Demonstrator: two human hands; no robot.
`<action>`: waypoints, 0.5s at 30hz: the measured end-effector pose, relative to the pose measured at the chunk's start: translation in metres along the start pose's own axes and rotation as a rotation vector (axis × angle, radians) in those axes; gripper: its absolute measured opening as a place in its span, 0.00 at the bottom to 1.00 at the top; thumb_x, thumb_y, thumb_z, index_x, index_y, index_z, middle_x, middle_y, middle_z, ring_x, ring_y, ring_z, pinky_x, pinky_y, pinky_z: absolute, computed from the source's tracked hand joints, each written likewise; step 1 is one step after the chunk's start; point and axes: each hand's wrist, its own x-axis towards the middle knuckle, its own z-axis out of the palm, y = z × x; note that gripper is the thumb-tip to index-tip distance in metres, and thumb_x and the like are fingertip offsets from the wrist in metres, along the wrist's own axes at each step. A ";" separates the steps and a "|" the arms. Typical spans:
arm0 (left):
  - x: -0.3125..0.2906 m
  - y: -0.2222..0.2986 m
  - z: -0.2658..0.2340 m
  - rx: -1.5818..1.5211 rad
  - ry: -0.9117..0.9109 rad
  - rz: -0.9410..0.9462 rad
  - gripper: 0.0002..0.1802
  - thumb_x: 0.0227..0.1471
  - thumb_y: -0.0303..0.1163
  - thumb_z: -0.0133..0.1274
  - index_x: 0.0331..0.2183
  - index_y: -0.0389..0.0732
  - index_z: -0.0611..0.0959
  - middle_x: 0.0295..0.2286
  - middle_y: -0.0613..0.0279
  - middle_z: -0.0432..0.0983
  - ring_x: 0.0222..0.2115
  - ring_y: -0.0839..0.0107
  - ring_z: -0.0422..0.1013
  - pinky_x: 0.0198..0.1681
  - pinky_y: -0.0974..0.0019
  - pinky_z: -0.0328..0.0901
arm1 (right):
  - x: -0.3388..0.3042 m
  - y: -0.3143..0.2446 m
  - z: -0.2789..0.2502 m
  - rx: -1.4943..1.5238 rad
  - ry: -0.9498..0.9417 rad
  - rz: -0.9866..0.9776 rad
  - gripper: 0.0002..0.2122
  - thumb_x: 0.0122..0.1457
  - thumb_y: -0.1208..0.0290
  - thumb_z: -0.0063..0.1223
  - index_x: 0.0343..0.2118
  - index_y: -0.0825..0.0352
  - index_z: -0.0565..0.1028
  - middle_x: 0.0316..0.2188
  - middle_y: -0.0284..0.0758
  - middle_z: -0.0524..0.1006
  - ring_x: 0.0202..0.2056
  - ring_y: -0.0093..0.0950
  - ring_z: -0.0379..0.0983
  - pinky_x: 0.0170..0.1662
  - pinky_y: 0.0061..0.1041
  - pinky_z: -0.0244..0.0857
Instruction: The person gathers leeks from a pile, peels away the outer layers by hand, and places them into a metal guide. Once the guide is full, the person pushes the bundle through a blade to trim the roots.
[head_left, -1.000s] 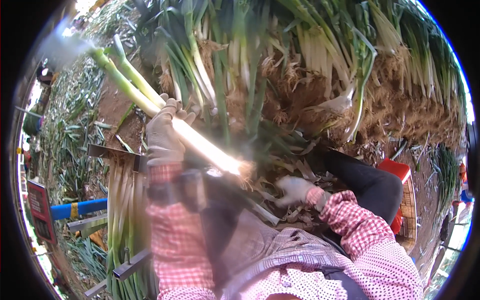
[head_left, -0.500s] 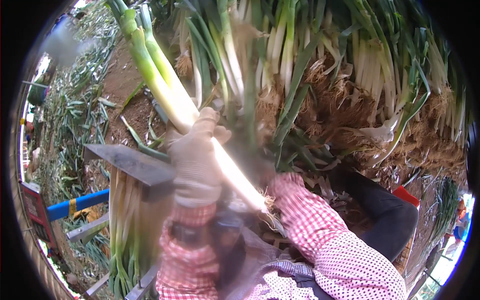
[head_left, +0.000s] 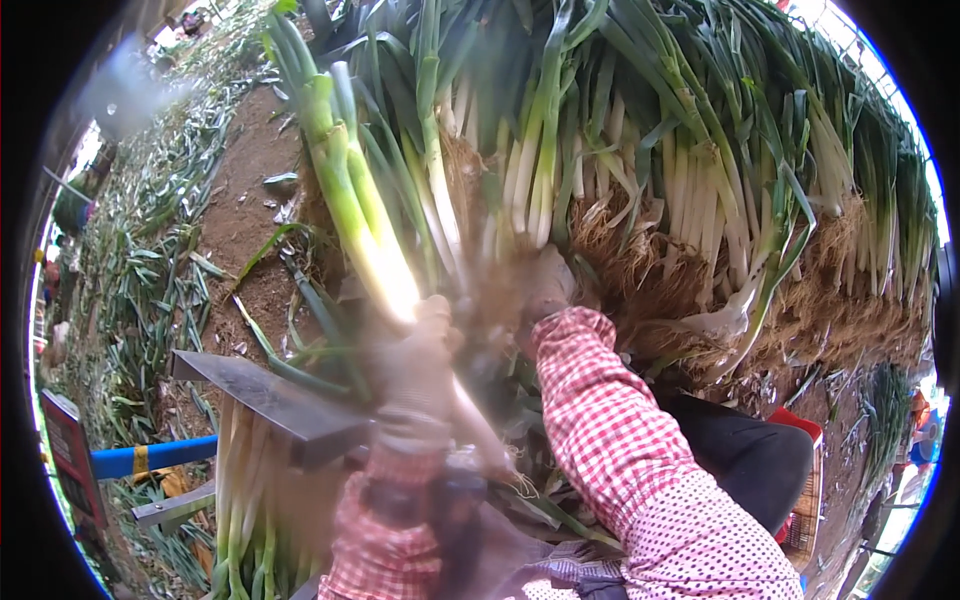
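My left hand (head_left: 415,365), in a pale knit glove and blurred by motion, is closed around the white shank of a thick green onion (head_left: 372,235). Its green top slants up to the far left, and its root end points down toward my lap. My right hand (head_left: 548,285), also gloved, is at the foot of the upright green onions (head_left: 530,165) in front of me. Its fingers are blurred and partly hidden among the roots, so their grip does not show.
A dark metal plate (head_left: 270,400) on a stand with a blue bar (head_left: 155,457) is at the left, with several green onions (head_left: 245,500) below it. Cut leaves (head_left: 140,330) litter the ground at far left. A red crate (head_left: 805,480) stands right of my knee.
My right hand has reached forward from near my lap to the standing green onions. My left hand still holds its green onion, now slightly lower and farther right in view.
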 end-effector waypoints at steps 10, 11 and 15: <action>0.005 -0.028 0.003 0.030 -0.613 0.010 0.17 0.55 0.28 0.50 0.44 0.26 0.73 0.40 0.46 0.75 0.39 0.61 0.75 0.42 0.63 0.74 | -0.144 0.079 -0.067 0.615 -0.420 -0.900 0.18 0.55 0.68 0.47 0.49 0.68 0.65 0.31 0.48 0.76 0.33 0.43 0.75 0.38 0.35 0.68; -0.007 -0.014 0.014 -0.163 -0.575 -0.307 0.18 0.55 0.28 0.50 0.45 0.26 0.73 0.39 0.47 0.76 0.38 0.61 0.75 0.41 0.61 0.74 | -0.162 0.077 -0.072 0.514 -0.335 -0.947 0.22 0.57 0.69 0.45 0.54 0.66 0.62 0.30 0.48 0.76 0.33 0.45 0.75 0.36 0.37 0.68; -0.015 -0.007 0.012 -0.137 -0.537 -0.304 0.12 0.56 0.26 0.49 0.40 0.28 0.75 0.32 0.51 0.77 0.30 0.64 0.76 0.36 0.59 0.75 | -0.184 0.104 -0.090 0.320 -0.359 -1.009 0.21 0.61 0.64 0.43 0.56 0.63 0.62 0.30 0.44 0.76 0.31 0.44 0.74 0.35 0.36 0.68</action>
